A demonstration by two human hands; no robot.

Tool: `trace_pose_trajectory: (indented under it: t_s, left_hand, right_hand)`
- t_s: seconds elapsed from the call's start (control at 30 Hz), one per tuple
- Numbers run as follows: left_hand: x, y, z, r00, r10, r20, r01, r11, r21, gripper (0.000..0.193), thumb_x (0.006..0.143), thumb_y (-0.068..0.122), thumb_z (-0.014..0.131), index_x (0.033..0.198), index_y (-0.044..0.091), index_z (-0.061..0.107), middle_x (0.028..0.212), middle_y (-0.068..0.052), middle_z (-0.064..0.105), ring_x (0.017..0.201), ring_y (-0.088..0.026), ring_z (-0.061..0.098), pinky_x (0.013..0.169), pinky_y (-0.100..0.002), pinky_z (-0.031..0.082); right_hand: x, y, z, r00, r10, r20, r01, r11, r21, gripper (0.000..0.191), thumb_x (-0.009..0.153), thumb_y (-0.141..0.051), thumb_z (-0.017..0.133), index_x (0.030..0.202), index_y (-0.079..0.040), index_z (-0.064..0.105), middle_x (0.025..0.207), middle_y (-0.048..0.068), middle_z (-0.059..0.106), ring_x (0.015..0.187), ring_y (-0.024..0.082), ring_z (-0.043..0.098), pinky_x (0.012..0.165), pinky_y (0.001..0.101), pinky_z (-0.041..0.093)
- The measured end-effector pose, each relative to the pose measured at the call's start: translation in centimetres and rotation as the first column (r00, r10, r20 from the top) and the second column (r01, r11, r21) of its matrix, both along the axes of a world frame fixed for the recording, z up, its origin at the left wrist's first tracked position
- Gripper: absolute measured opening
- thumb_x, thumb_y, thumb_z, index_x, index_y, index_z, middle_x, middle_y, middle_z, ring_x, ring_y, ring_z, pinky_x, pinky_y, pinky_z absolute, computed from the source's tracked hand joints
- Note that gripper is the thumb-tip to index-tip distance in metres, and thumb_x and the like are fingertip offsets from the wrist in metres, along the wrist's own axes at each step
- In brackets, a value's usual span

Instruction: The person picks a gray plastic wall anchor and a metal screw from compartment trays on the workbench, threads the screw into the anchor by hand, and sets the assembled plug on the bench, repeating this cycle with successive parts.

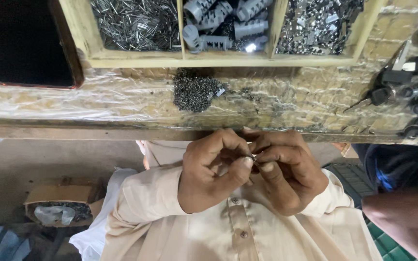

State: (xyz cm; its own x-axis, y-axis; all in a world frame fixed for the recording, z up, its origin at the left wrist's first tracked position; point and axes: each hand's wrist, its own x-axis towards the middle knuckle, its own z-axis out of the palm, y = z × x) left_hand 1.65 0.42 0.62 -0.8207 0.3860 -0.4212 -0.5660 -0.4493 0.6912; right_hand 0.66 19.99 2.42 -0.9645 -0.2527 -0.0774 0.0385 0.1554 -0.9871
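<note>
Head view shows us pinching a tiny shiny metal part (253, 157) between the fingertips of both hands, held close above our cream buttoned shirt (240, 227). Our left hand (211, 171) curls its thumb and forefinger tightly against the piece from one side, while our right hand (286, 169) presses in from the other, so the two sets of fingertips are touching around it and most of it is hidden. We judge the part to be very light, stiff and smooth, likely slippery between bare skin, and small enough that only a fingertip pinch at its ends will hold it; we cannot tell its exact shape. Just beyond the grip runs the edge of the plastic-covered wooden workbench (97, 104), and on it, a little farther out, lies a loose heap of small dark metal bits (194, 92). Past that heap stands a pale wooden compartment tray (218, 60) holding thin silver pins (136, 24), grey ribbed cylindrical pieces (223, 24) and bright stamped metal pieces (315, 24). Out to the right of the grip lie black-headed keys (378, 96), and another person's arm (402, 212) comes in nearby.
</note>
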Motion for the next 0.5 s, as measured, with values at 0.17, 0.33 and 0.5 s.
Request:
trace_pose_trajectory:
  t_s: [0.17,0.33,0.5]
  left_hand:
    - [0.1,0.0,-0.1,0.995,0.017,0.099,-0.021,0.999,0.036,0.015,0.105,0.007,0.064,0.115,-0.003,0.058,0.103,-0.006,0.067,0.089,-0.008,0.068,0.078,-0.027,0.063]
    - [0.0,-0.6,-0.1,0.998,-0.027,0.063,0.025,0.999,0.023,0.017,0.106,0.008,0.067,0.117,-0.004,0.062,0.104,-0.006,0.070,0.096,-0.008,0.067,0.085,-0.026,0.059]
    - [-0.5,-1.0,0.2,0.999,-0.044,0.023,0.045,0.998,-0.052,0.016,0.102,0.008,0.070,0.113,-0.002,0.066,0.102,-0.006,0.073,0.092,-0.007,0.069,0.081,-0.025,0.061]
  right_hand:
    - [-0.2,0.0,-0.7,1.000,0.009,0.013,-0.008,0.999,-0.047,0.009,0.106,-0.001,0.062,0.110,0.007,0.062,0.110,0.019,0.065,0.097,0.026,0.071,0.107,0.0485,0.060]
    - [-1.2,0.8,0.1,0.996,0.091,0.019,-0.092,0.995,0.040,0.008,0.102,0.003,0.064,0.108,0.007,0.062,0.108,0.020,0.066,0.099,0.027,0.072,0.101,0.0457,0.062]
    - [-2.8,0.8,1.3,0.975,0.215,0.047,-0.218,0.975,0.054,0.007,0.100,0.008,0.064,0.107,0.007,0.063,0.107,0.019,0.067,0.098,0.026,0.073,0.101,0.0451,0.063]
